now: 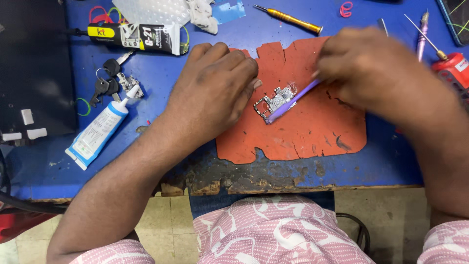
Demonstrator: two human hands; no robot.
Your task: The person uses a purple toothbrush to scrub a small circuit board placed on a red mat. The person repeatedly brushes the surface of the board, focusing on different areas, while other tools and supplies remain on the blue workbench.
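Observation:
A small silver circuit board lies on a worn red-orange mat on the blue table. My left hand rests on the mat just left of the board, fingers curled, fingertips at the board's edge. My right hand, blurred, grips a purple brush-like tool whose tip lies on the board.
A white-and-blue glue tube and a bunch of keys lie at the left, a black-and-yellow tube at the back left. A yellow screwdriver lies at the back, a red object and thin tools at the right. The table's front edge is chipped.

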